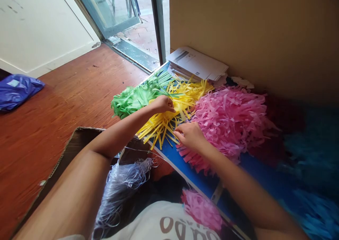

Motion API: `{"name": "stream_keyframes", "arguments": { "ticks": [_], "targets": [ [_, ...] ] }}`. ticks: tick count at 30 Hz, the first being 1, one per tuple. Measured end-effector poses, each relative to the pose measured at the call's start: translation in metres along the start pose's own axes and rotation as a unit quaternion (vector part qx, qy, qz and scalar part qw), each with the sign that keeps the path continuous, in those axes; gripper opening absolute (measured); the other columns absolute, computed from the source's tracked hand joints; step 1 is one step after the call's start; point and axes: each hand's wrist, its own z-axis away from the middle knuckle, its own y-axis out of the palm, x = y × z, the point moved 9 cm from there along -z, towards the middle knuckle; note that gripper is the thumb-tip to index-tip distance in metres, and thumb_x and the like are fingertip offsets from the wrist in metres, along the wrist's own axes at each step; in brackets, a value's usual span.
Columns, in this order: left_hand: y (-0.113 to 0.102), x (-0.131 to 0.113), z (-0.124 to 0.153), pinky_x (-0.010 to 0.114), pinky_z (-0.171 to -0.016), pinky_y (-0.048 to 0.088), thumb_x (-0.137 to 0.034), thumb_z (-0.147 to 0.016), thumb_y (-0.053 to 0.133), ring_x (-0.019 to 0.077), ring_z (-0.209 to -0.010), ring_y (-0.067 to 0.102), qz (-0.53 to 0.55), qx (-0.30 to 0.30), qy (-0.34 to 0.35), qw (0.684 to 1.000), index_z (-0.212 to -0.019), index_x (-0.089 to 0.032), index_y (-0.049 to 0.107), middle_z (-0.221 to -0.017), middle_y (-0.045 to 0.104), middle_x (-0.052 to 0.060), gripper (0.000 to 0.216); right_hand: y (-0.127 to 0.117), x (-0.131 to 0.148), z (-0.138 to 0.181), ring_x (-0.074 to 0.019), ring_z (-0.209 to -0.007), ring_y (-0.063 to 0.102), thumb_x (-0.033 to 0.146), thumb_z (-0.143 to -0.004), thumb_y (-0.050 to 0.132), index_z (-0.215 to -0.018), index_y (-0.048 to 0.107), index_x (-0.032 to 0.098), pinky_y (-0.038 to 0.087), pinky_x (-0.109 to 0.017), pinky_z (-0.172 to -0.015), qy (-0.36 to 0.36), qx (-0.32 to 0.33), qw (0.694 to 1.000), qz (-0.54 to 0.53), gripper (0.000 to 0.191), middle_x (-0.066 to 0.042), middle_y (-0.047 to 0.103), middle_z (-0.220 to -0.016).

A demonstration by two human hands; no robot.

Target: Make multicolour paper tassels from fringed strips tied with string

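A fan of yellow strips [182,95] lies on the blue surface [190,173], and both hands work on it. The left hand [163,104] sits on top of the middle of the yellow strips with its fingers curled down, its grip closed on a gathered bunch of them. The right hand [191,136] rests at the near right edge of the yellow strips, fingers bent and fingertips touching the loose ends; whether its grip holds any strip cannot be told. Green strips [132,99] lie touching the left side of the yellow strips, and a heap of pink strips [230,116] lies touching their right side. Behind the yellow strips, against the wall, is a stack of white papers [197,63] with a black barcode-like mark and print too small to read. In front of the yellow strips, below the surface edge, an open cardboard box [71,144] holds a bundle of silvery threads [124,180]. Nearest the camera, the person's white shirt [164,222] shows large brown letters, cut off and not readable whole. Far left of the yellow strips, a blue bag [16,90] lies on the wooden floor [66,91].
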Motion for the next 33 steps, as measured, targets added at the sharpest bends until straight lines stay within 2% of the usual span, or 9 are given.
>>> {"name": "stream_keyframes", "arguments": {
  "ticks": [4,7,11,15,19,23,27,30,33],
  "targets": [
    [0.005,0.009,-0.003,0.024,-0.054,0.03,-0.034,-0.057,0.086,0.0079,-0.052,0.042,0.082,0.012,-0.028,0.996,-0.066,-0.014,0.071,-0.053,0.055,-0.006,0.027,0.0,-0.001,-0.001,-0.0208,-0.093,0.067,0.036,-0.097,0.059,-0.093,0.076,0.022,0.033,-0.032,-0.079,0.008,0.008,1.0,0.0,0.023,-0.004,0.077,-0.097],
    [0.001,0.015,-0.004,0.023,-0.054,0.029,-0.035,-0.061,0.084,0.0075,-0.051,0.041,0.103,-0.007,-0.053,0.993,-0.068,-0.013,0.071,-0.053,0.052,-0.006,0.026,-0.003,-0.001,-0.002,-0.0211,-0.094,0.067,0.035,-0.097,0.059,-0.093,0.076,0.021,0.032,-0.033,-0.081,0.009,-0.002,1.0,-0.005,0.022,-0.004,0.077,-0.097],
    [-0.01,0.005,-0.003,0.024,-0.057,0.032,-0.034,-0.071,0.078,0.0119,-0.061,0.053,-0.029,-0.046,-0.019,0.998,-0.082,-0.015,0.075,-0.068,0.066,-0.001,0.023,-0.005,-0.003,-0.004,-0.021,-0.095,0.067,0.034,-0.096,0.06,-0.093,0.075,0.021,0.032,-0.034,-0.081,0.01,-0.019,1.0,-0.012,0.02,-0.003,0.077,-0.1],
    [-0.005,-0.012,0.003,0.024,-0.063,0.037,-0.028,-0.076,0.069,0.0177,-0.08,0.065,-0.172,-0.028,0.024,0.984,-0.097,-0.02,0.077,-0.091,0.075,0.003,0.024,-0.006,-0.005,-0.006,-0.0212,-0.096,0.067,0.033,-0.096,0.059,-0.093,0.075,0.021,0.032,-0.033,-0.078,0.01,-0.028,0.999,-0.013,0.02,-0.004,0.077,-0.099],
    [0.0,-0.018,0.005,0.025,-0.065,0.039,-0.024,-0.079,0.062,0.0206,-0.082,0.067,-0.197,-0.007,0.024,0.98,-0.088,-0.02,0.079,-0.089,0.076,0.004,0.02,-0.006,-0.005,-0.007,-0.0209,-0.096,0.066,0.033,-0.095,0.059,-0.092,0.075,0.021,0.031,-0.033,-0.079,0.01,-0.033,0.999,-0.016,0.02,-0.004,0.077,-0.098],
    [0.0,-0.019,0.003,0.024,-0.062,0.039,-0.033,-0.075,0.071,0.019,-0.076,0.066,-0.198,0.016,0.032,0.98,-0.087,-0.019,0.078,-0.082,0.075,0.003,0.02,-0.007,-0.008,-0.007,-0.0216,-0.098,0.066,0.031,-0.095,0.06,-0.093,0.075,0.021,0.032,-0.034,-0.081,0.019,-0.046,0.999,-0.022,0.018,-0.004,0.076,-0.099],
    [-0.007,-0.026,0.004,0.026,-0.066,0.041,-0.029,-0.079,0.066,0.0195,-0.08,0.066,-0.197,-0.005,0.066,0.978,-0.093,-0.018,0.074,-0.089,0.075,0.004,0.02,-0.007,-0.01,-0.014,-0.0245,-0.104,0.064,0.031,-0.095,0.059,-0.1,0.073,0.02,0.034,-0.036,-0.087,0.024,-0.07,0.997,-0.022,0.018,-0.006,0.075,-0.108],
    [-0.013,-0.035,0.006,0.032,-0.079,0.043,-0.019,-0.078,0.061,0.0232,-0.092,0.067,-0.222,-0.046,0.079,0.971,-0.107,-0.018,0.067,-0.099,0.074,0.006,0.029,-0.006,-0.006,-0.028,-0.0288,-0.115,0.059,0.033,-0.096,0.057,-0.125,0.063,0.014,0.035,-0.04,-0.095,-0.006,-0.083,0.996,0.013,0.036,-0.015,0.068,-0.125],
    [-0.008,-0.043,0.006,0.041,-0.092,0.04,-0.018,-0.074,0.067,0.0276,-0.098,0.065,-0.298,-0.047,0.067,0.951,-0.112,-0.017,0.062,-0.102,0.073,0.009,0.038,0.001,-0.006,-0.047,-0.0352,-0.119,0.055,0.046,-0.096,0.054,-0.137,0.051,0.004,0.035,-0.046,-0.097,0.001,-0.049,0.995,0.082,0.059,-0.023,0.065,-0.124]
  ]
}}
